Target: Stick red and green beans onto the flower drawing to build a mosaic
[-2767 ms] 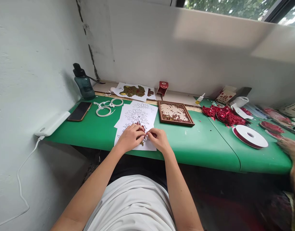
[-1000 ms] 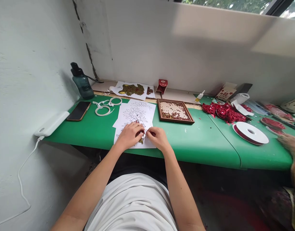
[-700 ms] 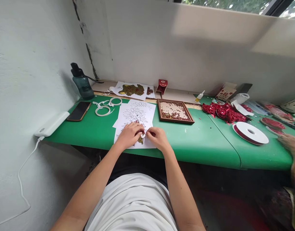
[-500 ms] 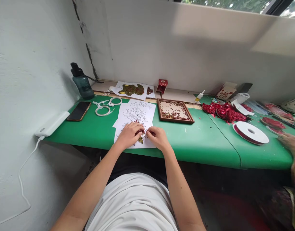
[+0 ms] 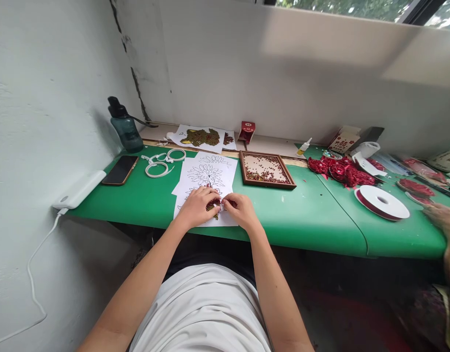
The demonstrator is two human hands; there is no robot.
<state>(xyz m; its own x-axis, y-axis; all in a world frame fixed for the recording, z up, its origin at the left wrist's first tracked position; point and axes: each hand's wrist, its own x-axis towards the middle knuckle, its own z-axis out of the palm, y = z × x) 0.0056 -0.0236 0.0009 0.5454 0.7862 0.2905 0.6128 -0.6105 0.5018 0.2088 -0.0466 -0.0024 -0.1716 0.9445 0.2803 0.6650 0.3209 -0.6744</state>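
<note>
Watching from far away through the head camera, I take the sheet with flower drawings [image 5: 210,173] as my landmark. On its near half lie the red and olive grains [image 5: 212,204], partly covered by the left hand [image 5: 197,206], which is curved over them; whether it grips anything, I cannot tell. On the sheet's right side, the right hand [image 5: 241,210] has thumb and forefinger close together beside a small white piece [image 5: 221,207]; whether they pinch it, I cannot tell either.

In my judgement, the grains could scatter if the left palm drags sideways, and the sheet could bend at the front edge of the desk [image 5: 320,220] if a forearm leans there. Right of the sheet, the framed tray [image 5: 269,185] limits a wide swing; a knock would spill its loose grains.

Left of the sheet I see a white cable [image 5: 169,157] and, farther, a phone [image 5: 120,170]. Behind it lies a grain picture [image 5: 202,138]. Well to its right are a ribbon spool [image 5: 381,203] and another person's hand [image 5: 438,220].
</note>
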